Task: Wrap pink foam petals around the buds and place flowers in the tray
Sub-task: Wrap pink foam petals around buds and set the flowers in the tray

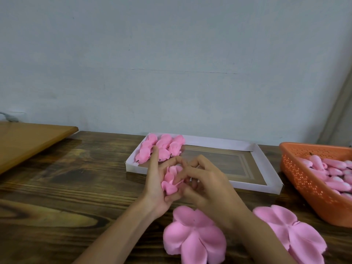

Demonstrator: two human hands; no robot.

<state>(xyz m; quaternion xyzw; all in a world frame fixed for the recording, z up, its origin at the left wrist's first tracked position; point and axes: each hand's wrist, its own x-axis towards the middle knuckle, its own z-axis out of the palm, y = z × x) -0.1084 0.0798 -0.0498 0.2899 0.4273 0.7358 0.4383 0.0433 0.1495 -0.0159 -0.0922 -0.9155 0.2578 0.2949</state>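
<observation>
Both hands are on it. My left hand (158, 184) cradles the half-wrapped flower (171, 180) in the palm, thumb tucked under it and forefinger sticking up. My right hand (205, 183) comes in from the other side, fingers curled and pinching the pink foam against the left. The flower sits between the two palms, lifted off the table (66, 187).

Just beneath my wrists lies a flat pink petal sheet (194, 235), and a second petal sheet (289, 231) lies just right of my right forearm, partly tucked under it.

Right behind my fingertips is the white tray (266, 168). A cluster of finished flowers (162, 147) fills its far-left corner, just beyond my left forefinger.

Off to the right of my right hand there's the orange basket (304, 180), holding a heap of pink buds (327, 168).

Far left of my left hand is a lighter wooden board (28, 141).
</observation>
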